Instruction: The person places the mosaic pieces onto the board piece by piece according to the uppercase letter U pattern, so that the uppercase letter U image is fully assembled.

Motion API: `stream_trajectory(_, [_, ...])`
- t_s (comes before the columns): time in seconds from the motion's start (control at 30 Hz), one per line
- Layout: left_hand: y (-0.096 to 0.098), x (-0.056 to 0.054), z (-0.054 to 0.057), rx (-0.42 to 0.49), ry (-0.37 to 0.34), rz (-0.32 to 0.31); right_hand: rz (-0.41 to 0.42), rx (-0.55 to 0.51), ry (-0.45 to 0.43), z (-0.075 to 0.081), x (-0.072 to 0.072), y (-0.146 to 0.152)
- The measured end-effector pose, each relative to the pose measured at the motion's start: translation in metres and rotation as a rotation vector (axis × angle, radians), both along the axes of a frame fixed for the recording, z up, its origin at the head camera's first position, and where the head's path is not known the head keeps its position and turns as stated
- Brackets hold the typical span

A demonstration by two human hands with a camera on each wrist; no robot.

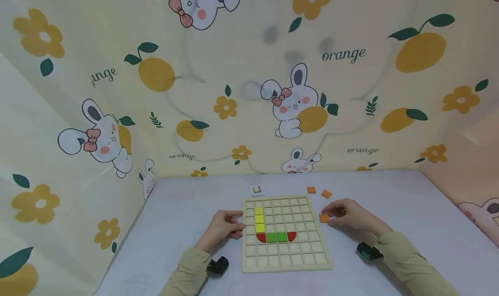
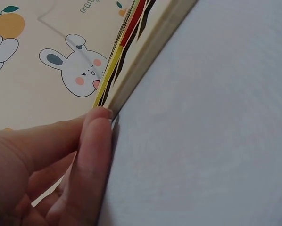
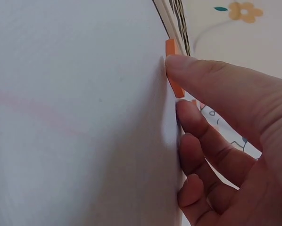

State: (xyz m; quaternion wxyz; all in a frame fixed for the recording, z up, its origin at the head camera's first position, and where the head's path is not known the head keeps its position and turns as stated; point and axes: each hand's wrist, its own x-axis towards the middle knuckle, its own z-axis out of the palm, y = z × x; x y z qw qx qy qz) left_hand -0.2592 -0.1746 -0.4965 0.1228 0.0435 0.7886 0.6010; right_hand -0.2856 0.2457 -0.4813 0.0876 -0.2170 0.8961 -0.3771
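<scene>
A pale wooden grid board (image 1: 288,259) lies on the white table. Set in its cells are a column of yellow tiles (image 1: 259,219), two green tiles (image 1: 277,237) and two red rounded tiles (image 1: 291,236). My left hand (image 1: 223,227) rests thumb and fingertips against the board's left edge; in the left wrist view the fingertips (image 2: 99,115) meet at that edge. Just off the right edge, my right hand (image 1: 352,216) pinches a square orange tile (image 1: 324,218). The right wrist view shows the thumb against the orange tile (image 3: 175,87), an index fingertip close at its lower end.
Two more orange tiles (image 1: 311,190) lie beyond the board's upper right corner. A small pattern card (image 1: 257,190) sits just behind the board. Black devices (image 1: 217,265) are at both wrists. A printed cloth backdrop (image 1: 241,131) borders the table at the back and sides.
</scene>
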Motion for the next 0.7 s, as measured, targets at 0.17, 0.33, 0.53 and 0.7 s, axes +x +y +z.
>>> stream_trajectory(0.17, [0.0001, 0.0006, -0.0021, -0.002, 0.001, 0.003, -0.032, 0.011, -0.011, -0.0001, 0.0017, -0.0032])
stream_trajectory(0.33, [0.0004, 0.0017, -0.0006, 0.001, -0.006, -0.004, -0.064, 0.024, -0.01, -0.0012, 0.0035, -0.0051])
stream_trajectory(0.53, [0.0015, 0.0014, 0.0012, 0.002, -0.003, 0.002, -0.076, 0.029, 0.021, 0.0004, 0.0012, -0.0027])
stream_trajectory(0.7, [0.0015, 0.0009, 0.002, 0.001, -0.002, 0.002, -0.058, 0.018, 0.021, 0.0022, -0.0022, 0.0002])
